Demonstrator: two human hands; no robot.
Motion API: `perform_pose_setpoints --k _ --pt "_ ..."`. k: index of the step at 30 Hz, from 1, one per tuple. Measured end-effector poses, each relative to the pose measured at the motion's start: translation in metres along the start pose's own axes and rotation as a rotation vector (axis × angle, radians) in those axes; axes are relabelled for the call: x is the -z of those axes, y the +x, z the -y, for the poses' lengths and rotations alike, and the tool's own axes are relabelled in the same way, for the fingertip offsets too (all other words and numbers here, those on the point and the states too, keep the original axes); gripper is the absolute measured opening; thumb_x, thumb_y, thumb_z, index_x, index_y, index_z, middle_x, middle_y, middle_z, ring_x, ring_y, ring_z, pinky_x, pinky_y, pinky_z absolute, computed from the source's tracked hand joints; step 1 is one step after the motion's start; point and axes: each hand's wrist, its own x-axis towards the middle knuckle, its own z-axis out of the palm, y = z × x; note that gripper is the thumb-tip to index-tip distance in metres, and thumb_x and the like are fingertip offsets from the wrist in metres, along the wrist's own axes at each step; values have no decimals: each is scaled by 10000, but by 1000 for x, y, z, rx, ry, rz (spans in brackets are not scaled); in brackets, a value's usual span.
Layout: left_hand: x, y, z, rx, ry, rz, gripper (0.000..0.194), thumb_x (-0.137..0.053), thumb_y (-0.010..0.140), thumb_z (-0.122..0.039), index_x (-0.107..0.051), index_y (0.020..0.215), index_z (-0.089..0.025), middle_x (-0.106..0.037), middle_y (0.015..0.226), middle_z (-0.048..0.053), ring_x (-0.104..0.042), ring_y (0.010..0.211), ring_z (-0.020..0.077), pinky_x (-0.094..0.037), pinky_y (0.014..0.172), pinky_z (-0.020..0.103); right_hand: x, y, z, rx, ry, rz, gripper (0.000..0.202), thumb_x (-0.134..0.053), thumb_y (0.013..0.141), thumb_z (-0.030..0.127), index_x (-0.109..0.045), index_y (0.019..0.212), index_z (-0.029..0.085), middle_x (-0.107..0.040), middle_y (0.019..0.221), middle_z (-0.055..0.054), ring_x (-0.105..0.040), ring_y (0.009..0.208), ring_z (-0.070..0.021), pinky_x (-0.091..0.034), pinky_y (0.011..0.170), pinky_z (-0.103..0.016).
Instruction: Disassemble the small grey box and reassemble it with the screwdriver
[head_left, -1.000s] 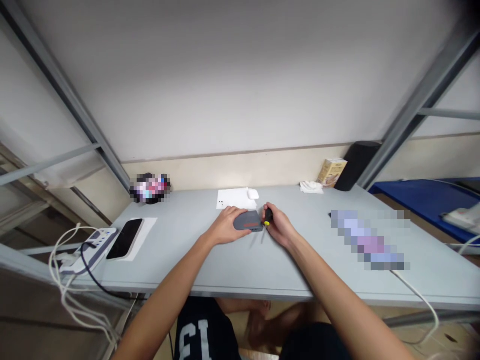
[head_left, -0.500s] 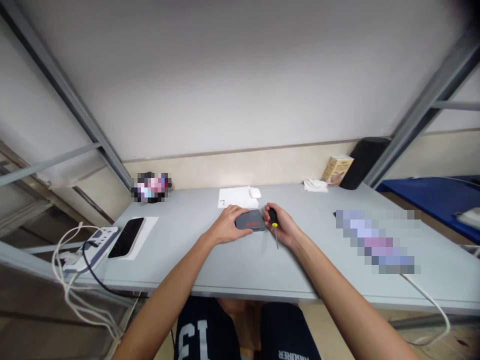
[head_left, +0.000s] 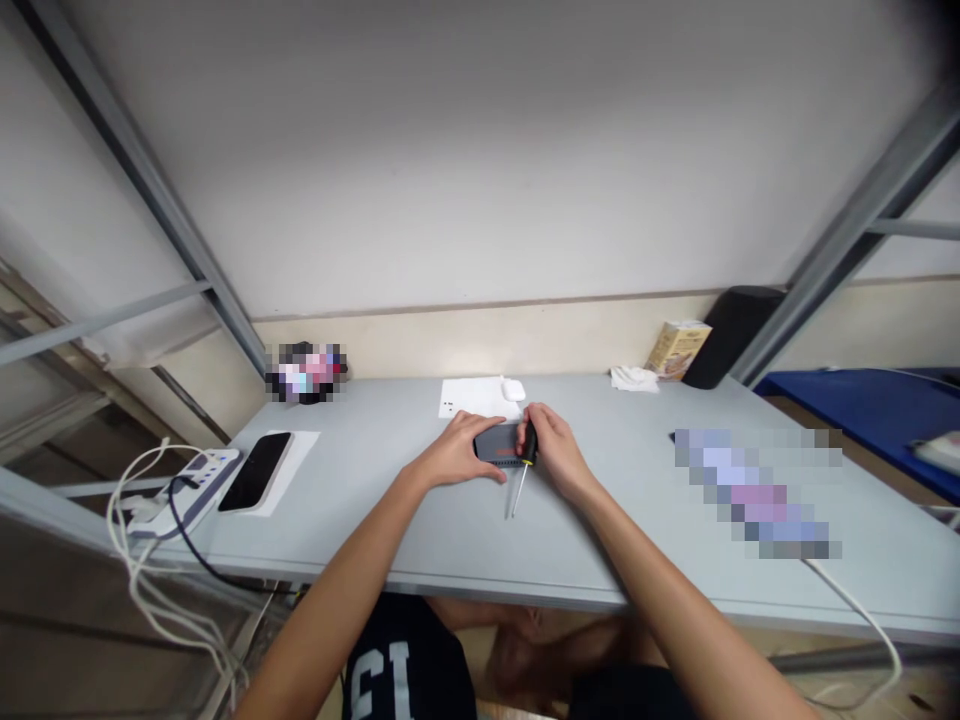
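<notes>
A small dark-grey box [head_left: 495,443] with reddish lettering and a row of slots along its front edge lies on the desk. Around its left end is my left hand [head_left: 454,450], fingers over the far side and thumb along the near side. My right hand [head_left: 553,450] is closed round the black handle of a screwdriver [head_left: 530,445] with a yellow ring. Its metal shaft points down toward me, in front of the box. The right fingers are at the box's right end, partly covering it; whether they press on it I cannot tell.
Behind the box, a white sheet [head_left: 469,396] bears several tiny dark bits, with a white case [head_left: 513,389] beside it. A phone [head_left: 256,472] and power strip [head_left: 187,495] lie left. Tissue [head_left: 634,379], a yellow carton [head_left: 679,350] and a black speaker-like object [head_left: 733,335] stand back right.
My right hand has moved left against the box's right end, and the screwdriver's shaft now slants down to the left. My left thumb has shifted slightly off the box's front edge.
</notes>
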Motion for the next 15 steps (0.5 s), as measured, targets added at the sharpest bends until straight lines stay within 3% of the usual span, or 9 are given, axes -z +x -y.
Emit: perform_pose_setpoints --k 6,15 --pt "8 -2 0 -20 20 28 946 -962 668 -443 -553 1516 -351 -571 1395 91 -463 1365 338 -398 1181 490 9 3 8 -46 -27 -36 449 -636 863 666 -519 754 246 -533 546 48 -475 490 -140 -478 488 -283" --pt "23 -3 20 3 39 61 739 -928 732 -411 -662 1405 -261 -675 1289 101 -529 1282 313 -411 1155 454 29 9 13 -20 -182 -332 333 -579 914 509 -501 715 254 -493 551 47 -495 479 -150 -463 397 -267"
